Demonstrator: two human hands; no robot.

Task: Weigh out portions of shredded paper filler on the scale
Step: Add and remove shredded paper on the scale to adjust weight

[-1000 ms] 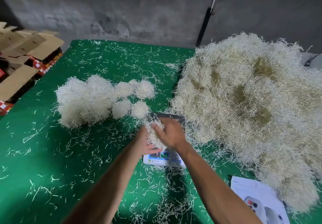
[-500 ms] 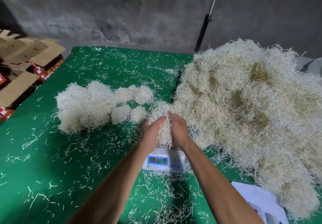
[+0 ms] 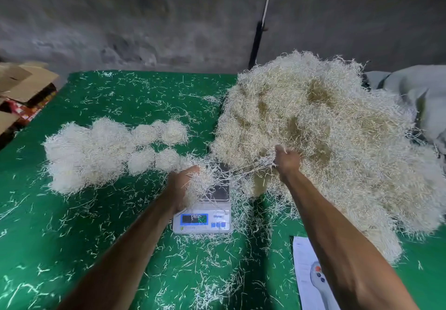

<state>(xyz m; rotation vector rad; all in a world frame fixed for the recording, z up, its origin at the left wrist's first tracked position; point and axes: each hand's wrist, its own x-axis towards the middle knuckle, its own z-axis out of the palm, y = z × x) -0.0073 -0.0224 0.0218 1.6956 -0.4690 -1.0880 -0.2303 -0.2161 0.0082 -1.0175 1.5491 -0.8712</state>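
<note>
A small white digital scale (image 3: 202,221) with a steel platform stands on the green table (image 3: 60,225) in front of me. My left hand (image 3: 182,185) holds a clump of shredded paper filler (image 3: 201,181) just above the scale's left side. My right hand (image 3: 287,160) pinches a few strands at the near edge of the big pile of filler (image 3: 325,135); thin strands stretch between the two hands. Several rounded portions of filler (image 3: 108,150) lie in rows to the left of the scale.
Loose shreds litter the table. A white paper sheet (image 3: 305,276) with a small white device (image 3: 317,273) on it lies at the near right, under my right forearm. Open cardboard boxes (image 3: 21,85) stand beyond the table's left edge. A grey cloth (image 3: 415,92) lies far right.
My hands have parted: the right one moved right to the big pile with some strands, the left one stays over the scale with the clump. The view pulled back.
</note>
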